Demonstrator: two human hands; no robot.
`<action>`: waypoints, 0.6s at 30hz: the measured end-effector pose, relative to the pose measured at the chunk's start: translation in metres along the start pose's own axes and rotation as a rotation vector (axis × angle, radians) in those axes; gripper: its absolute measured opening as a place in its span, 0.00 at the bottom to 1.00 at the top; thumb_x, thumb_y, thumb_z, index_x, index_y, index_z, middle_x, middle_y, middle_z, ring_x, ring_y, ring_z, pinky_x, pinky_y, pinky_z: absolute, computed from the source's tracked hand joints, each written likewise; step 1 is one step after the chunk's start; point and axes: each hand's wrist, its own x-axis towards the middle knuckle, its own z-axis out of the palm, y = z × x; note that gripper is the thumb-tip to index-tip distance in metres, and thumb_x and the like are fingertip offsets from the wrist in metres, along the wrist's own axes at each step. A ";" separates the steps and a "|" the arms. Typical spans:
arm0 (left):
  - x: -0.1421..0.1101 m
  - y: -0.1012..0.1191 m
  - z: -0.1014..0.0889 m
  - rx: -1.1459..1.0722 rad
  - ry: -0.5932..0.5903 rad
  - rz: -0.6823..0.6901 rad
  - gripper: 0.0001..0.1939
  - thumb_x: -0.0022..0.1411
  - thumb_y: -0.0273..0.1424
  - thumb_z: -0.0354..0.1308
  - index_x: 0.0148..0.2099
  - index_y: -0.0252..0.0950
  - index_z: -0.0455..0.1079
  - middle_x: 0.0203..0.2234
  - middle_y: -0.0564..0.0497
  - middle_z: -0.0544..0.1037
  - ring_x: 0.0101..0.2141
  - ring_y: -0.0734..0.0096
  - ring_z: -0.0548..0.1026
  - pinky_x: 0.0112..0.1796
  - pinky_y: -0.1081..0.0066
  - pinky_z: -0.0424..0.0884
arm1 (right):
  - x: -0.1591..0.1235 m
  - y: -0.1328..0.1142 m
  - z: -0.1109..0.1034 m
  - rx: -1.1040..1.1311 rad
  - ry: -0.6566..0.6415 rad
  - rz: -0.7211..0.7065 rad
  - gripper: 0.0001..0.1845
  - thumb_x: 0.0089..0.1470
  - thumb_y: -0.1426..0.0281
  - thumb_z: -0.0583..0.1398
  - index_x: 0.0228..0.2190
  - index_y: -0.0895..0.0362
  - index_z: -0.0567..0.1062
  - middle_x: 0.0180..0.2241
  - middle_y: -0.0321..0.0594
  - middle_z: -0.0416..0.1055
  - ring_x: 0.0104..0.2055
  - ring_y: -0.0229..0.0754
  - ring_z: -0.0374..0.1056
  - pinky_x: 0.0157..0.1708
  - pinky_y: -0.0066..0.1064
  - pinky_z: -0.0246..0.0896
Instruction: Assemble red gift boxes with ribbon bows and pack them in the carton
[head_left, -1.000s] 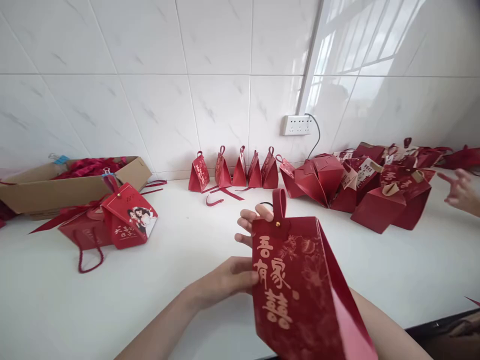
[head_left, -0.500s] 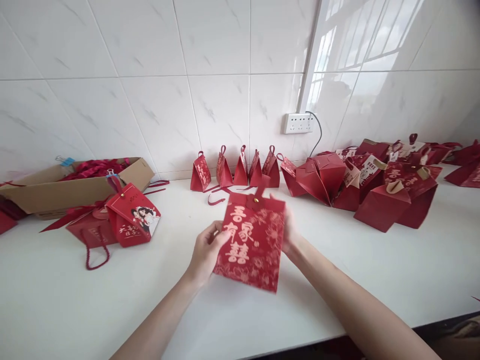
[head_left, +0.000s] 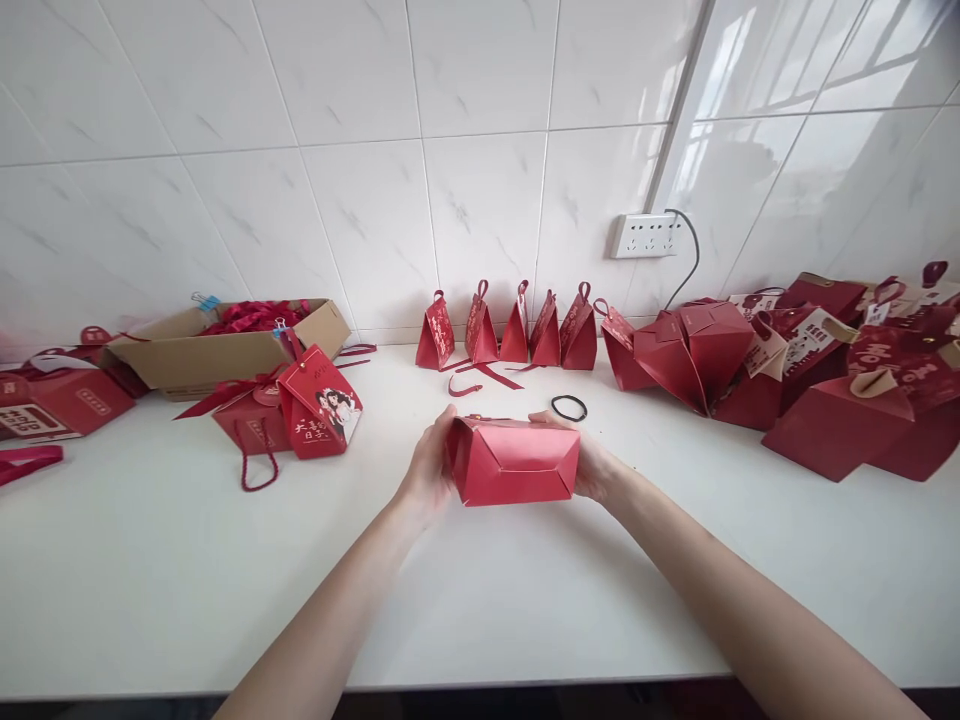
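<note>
Between my two hands is a red paper gift box [head_left: 517, 462], tipped so that its folded bottom faces me. My left hand [head_left: 429, 470] grips its left side, thumb toward the top edge. On the right side my right hand [head_left: 594, 465] holds it, most of its fingers hidden behind the box. Just beyond the box lie a black elastic band [head_left: 569, 408] and a loose red ribbon strip [head_left: 465, 388]. Behind them, a row of small red gift boxes [head_left: 481, 330] with ribbon loops stands along the wall.
A heap of red boxes [head_left: 836, 420] fills the right side of the white table [head_left: 480, 610]. To the left stand a cardboard tray [head_left: 172, 362] of red ribbon, a couple-print box [head_left: 319, 405] and a box with a rope handle [head_left: 251, 425]. A power socket [head_left: 646, 236] is on the wall.
The gift box has been tilted from showing its printed front to showing its folded bottom, both hands still on it. The view has shifted, and the black band beyond it now shows.
</note>
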 end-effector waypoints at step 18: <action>-0.001 0.010 -0.010 0.029 -0.067 -0.166 0.21 0.56 0.49 0.57 0.39 0.36 0.72 0.29 0.48 0.76 0.26 0.69 0.73 0.22 0.75 0.68 | -0.003 0.005 0.010 -0.004 0.008 -0.016 0.16 0.54 0.60 0.55 0.23 0.57 0.71 0.20 0.37 0.71 0.21 0.38 0.67 0.22 0.26 0.64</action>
